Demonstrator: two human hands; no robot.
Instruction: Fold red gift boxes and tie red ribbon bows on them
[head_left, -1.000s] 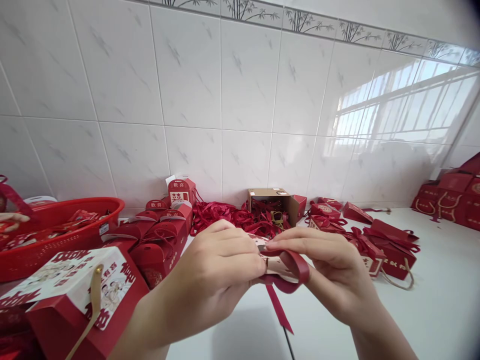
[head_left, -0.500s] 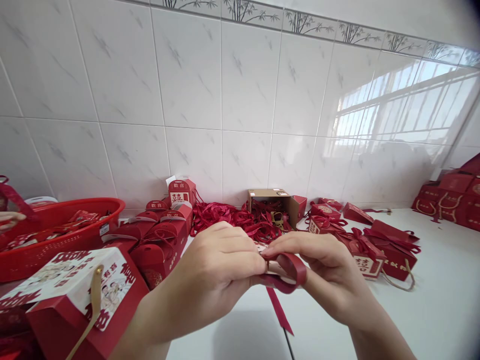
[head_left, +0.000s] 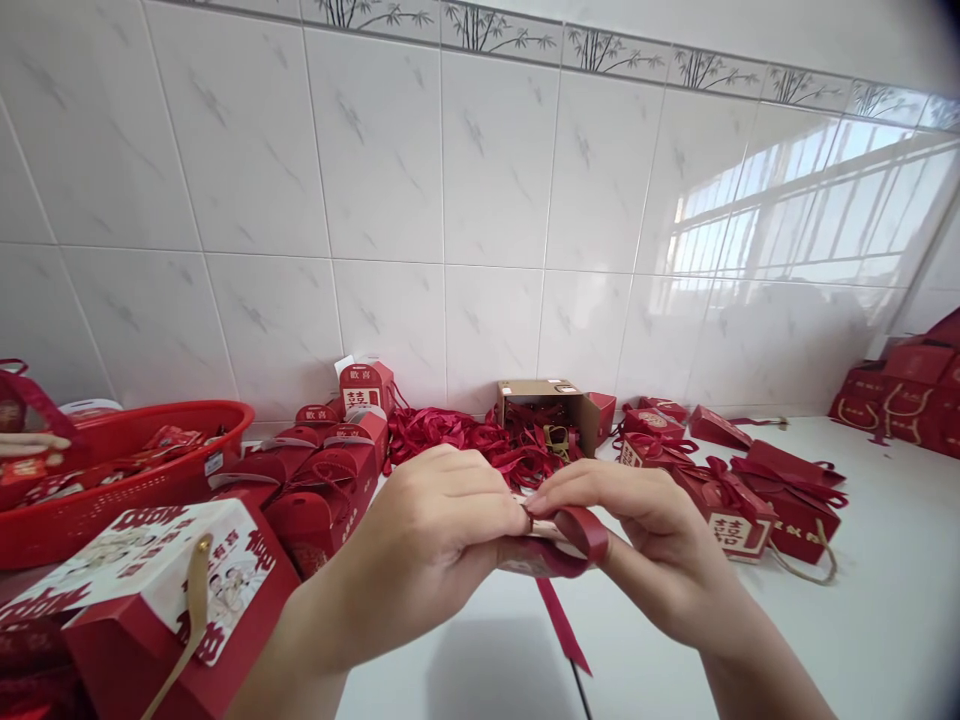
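Both hands meet in the middle, above the white table. My left hand [head_left: 442, 545] is closed, with thumb and fingers pinching a red ribbon [head_left: 591, 540] at a small gathered spot. My right hand [head_left: 652, 545] pinches the same ribbon from the other side, and a wide loop of it curls around the right thumb. A ribbon tail [head_left: 561, 625] hangs down below. Beneath the fingers shows part of a red and pale thing [head_left: 536, 560], perhaps a small gift box; the left hand hides most of it.
Red gift boxes [head_left: 322, 500] crowd the left, beside a larger white-topped box [head_left: 180, 560]. Another person's hand [head_left: 34, 445] is over a red basket [head_left: 150, 490] of packets. Behind lie heaped ribbons [head_left: 442, 430] and a cardboard box [head_left: 592, 425]. Tied boxes [head_left: 739, 515] stand right.
My fingers have barely moved; the ribbon loop by the right thumb looks slightly smaller and flatter. At far left the other person's hand has shifted slightly over the basket.
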